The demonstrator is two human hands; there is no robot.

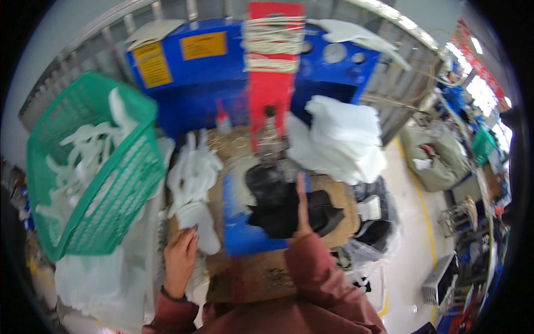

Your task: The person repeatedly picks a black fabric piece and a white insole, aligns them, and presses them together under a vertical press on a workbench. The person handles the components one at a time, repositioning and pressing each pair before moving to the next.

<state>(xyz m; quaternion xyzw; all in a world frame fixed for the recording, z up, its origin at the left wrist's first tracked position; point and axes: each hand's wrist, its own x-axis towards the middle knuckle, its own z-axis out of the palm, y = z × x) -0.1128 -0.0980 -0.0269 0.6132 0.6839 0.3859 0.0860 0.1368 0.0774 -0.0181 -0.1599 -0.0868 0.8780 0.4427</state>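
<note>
My left hand (181, 257) is at the near end of a pile of white foam pieces, its fingers closed at the edge of a white insole-shaped piece (201, 227). A stack of similar white pieces (194, 170) lies just beyond it. My right hand (302, 218) grips a black, soft piece (278, 218) that looks like a shoe upper, on a blue board (236, 214). A dark rounded form (266, 185) sits under the machine's metal head (269, 136), touching the black piece. Blur hides how the right fingers wrap it.
Behind stands a blue machine (200, 83) with a cord-wrapped red column (272, 72). A green basket (111, 206) of white pieces is at the left. White sheets (345, 139) are piled at the right, above a plastic-lined bin (384, 222). A red-capped bottle (223, 122) stands at the back.
</note>
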